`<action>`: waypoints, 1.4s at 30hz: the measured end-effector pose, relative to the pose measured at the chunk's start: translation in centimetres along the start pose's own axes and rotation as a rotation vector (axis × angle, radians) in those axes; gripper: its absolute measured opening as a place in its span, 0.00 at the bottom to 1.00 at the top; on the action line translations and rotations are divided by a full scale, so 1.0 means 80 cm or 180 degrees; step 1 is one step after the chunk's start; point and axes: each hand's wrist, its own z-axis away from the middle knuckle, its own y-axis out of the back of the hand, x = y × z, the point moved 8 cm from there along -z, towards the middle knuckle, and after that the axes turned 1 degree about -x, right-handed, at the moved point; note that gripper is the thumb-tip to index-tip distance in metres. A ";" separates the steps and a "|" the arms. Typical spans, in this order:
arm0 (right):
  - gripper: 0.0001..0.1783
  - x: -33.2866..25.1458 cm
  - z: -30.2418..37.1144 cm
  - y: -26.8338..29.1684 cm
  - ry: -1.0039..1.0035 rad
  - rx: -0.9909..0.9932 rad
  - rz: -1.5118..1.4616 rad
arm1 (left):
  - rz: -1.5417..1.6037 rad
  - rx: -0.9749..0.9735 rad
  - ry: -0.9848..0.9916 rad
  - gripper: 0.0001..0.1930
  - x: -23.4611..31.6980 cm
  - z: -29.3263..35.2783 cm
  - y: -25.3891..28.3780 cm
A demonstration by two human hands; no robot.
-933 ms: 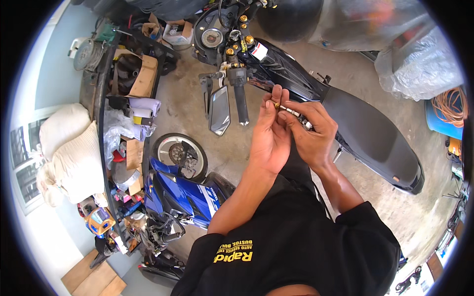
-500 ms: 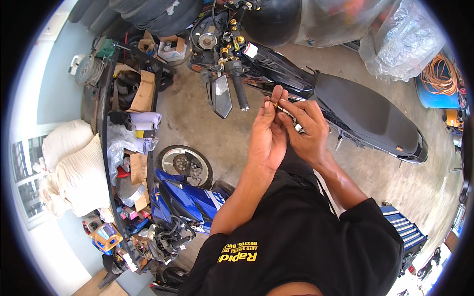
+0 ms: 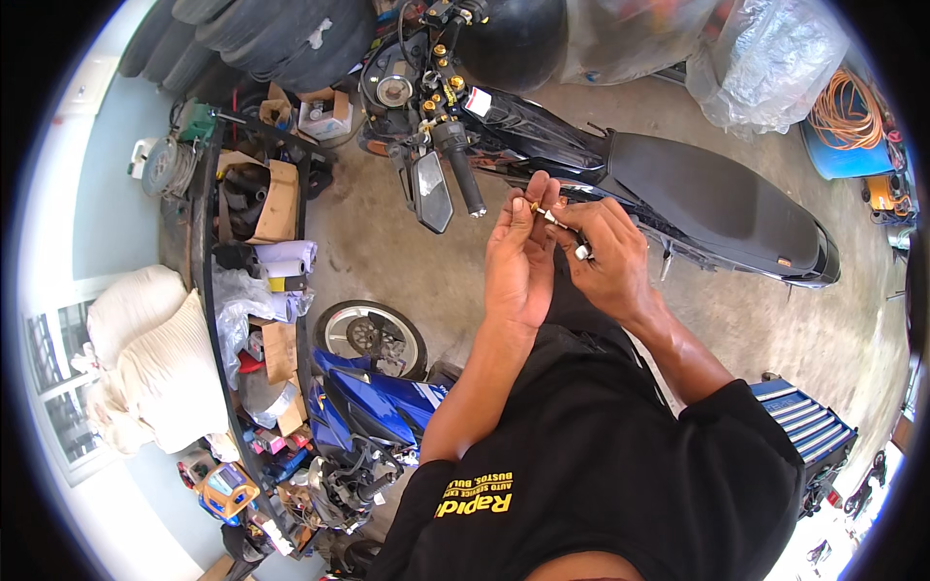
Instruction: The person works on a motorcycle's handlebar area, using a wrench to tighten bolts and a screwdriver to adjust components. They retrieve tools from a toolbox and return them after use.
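Slim part (image 3: pixel 549 217) is gripped by the fingers of the right hand (image 3: pixel 614 257); at its tip, a gold piece (image 3: pixel 535 206) is pinched by those of the left hand (image 3: pixel 523 259).

motorcycle workshop: black motorcycle (image 3: pixel 717 203), blue tool chest (image 3: pixel 790 421), stacked tires (image 3: pixel 281 39).

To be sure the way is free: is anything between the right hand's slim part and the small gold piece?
Nothing visible. The slim part, in the right hand, points toward the small gold piece in the left hand; whether they touch, I cannot tell.
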 end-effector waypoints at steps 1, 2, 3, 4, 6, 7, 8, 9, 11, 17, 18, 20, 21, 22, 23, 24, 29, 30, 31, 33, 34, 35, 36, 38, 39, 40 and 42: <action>0.12 0.002 0.002 0.001 -0.0225 0.0024 -0.0103 | -0.0084 0.0000 -0.0048 0.15 0.001 0.003 -0.002; 0.11 0.001 0.004 0.001 -0.0451 0.0047 -0.0206 | -0.0051 -0.0015 -0.0060 0.15 -0.001 0.004 0.000; 0.11 0.002 0.007 0.002 -0.0675 0.0073 -0.0310 | -0.0020 -0.0032 -0.0071 0.16 -0.005 0.005 0.003; 0.11 0.005 0.010 0.000 -0.0790 0.0072 -0.0363 | 0.0012 -0.0050 -0.0080 0.16 -0.008 0.005 0.006; 0.11 0.014 0.020 -0.006 -0.1008 0.0078 -0.0473 | 0.0073 -0.0037 -0.0007 0.17 -0.015 0.004 0.012; 0.11 0.016 0.021 -0.005 -0.1043 0.0069 -0.0417 | 0.0100 -0.0035 0.0027 0.17 -0.018 0.003 0.013; 0.11 0.019 0.020 -0.003 -0.1078 0.0062 -0.0359 | 0.0037 -0.0017 0.0006 0.17 -0.021 0.000 0.014; 0.11 0.025 0.023 -0.005 -0.1133 0.0034 -0.0317 | -0.0027 0.0034 -0.0015 0.16 -0.026 -0.001 0.020; 0.12 0.054 0.037 -0.021 -0.1455 -0.0319 -0.0178 | -0.0121 0.0138 0.0062 0.15 -0.045 -0.008 0.040; 0.13 0.165 0.106 -0.093 -0.2460 -0.1270 -0.0484 | -0.0599 0.0448 0.1063 0.15 -0.132 -0.068 0.181; 0.13 0.189 0.124 -0.114 -0.2744 -0.1385 -0.0833 | -0.0675 0.0452 0.1270 0.16 -0.141 -0.077 0.208; 0.12 0.240 0.166 -0.170 -0.3192 -0.1381 -0.1533 | -0.0822 0.0478 0.1700 0.17 -0.153 -0.096 0.264; 0.11 0.254 0.168 -0.197 -0.3164 -0.1406 -0.1582 | -0.0946 0.0513 0.1617 0.16 -0.143 -0.111 0.294; 0.10 0.265 0.171 -0.219 -0.3154 -0.1424 -0.1612 | -0.1061 0.0540 0.1557 0.15 -0.134 -0.123 0.320; 0.09 0.277 0.176 -0.244 -0.3145 -0.1442 -0.1645 | -0.1178 0.0568 0.1501 0.14 -0.126 -0.133 0.345; 0.10 0.299 0.190 -0.283 -0.3210 -0.1324 -0.2022 | -0.1246 0.0610 0.1466 0.14 -0.116 -0.143 0.359; 0.13 0.334 0.116 -0.400 -0.3424 -0.0901 -0.2385 | -0.1737 0.0535 0.0950 0.13 -0.019 -0.272 0.404; 0.13 0.336 0.092 -0.414 -0.3480 -0.0828 -0.2404 | -0.1896 0.0492 0.0844 0.13 0.004 -0.293 0.406; 0.14 0.339 0.073 -0.427 -0.3544 -0.0743 -0.2403 | -0.1977 0.0584 0.0644 0.14 0.024 -0.307 0.404; 0.14 0.350 0.047 -0.470 -0.3477 -0.0536 -0.2407 | -0.2157 0.0691 0.0194 0.17 0.059 -0.334 0.385; 0.14 0.357 0.038 -0.484 -0.3444 -0.0407 -0.2385 | -0.2223 0.0727 0.0046 0.17 0.069 -0.351 0.382; 0.16 0.358 0.036 -0.497 -0.3450 -0.0358 -0.2450 | -0.2254 0.0745 -0.0009 0.17 0.074 -0.363 0.381; 0.19 0.356 0.035 -0.509 -0.3451 -0.0320 -0.2507 | -0.2288 0.0766 -0.0033 0.17 0.079 -0.372 0.386; 0.21 0.359 0.037 -0.523 -0.3505 -0.0179 -0.2379 | -0.2291 0.0760 0.0035 0.17 0.081 -0.396 0.396; 0.21 0.352 0.032 -0.522 -0.3527 -0.0128 -0.2216 | -0.2273 0.0783 0.0051 0.17 0.089 -0.401 0.403; 0.21 0.353 0.025 -0.518 -0.3555 -0.0034 -0.2027 | -0.2251 0.0777 0.0113 0.17 0.090 -0.412 0.411; 0.20 0.350 0.015 -0.516 -0.3635 0.0050 -0.1887 | -0.2207 0.0834 0.0251 0.17 0.095 -0.419 0.434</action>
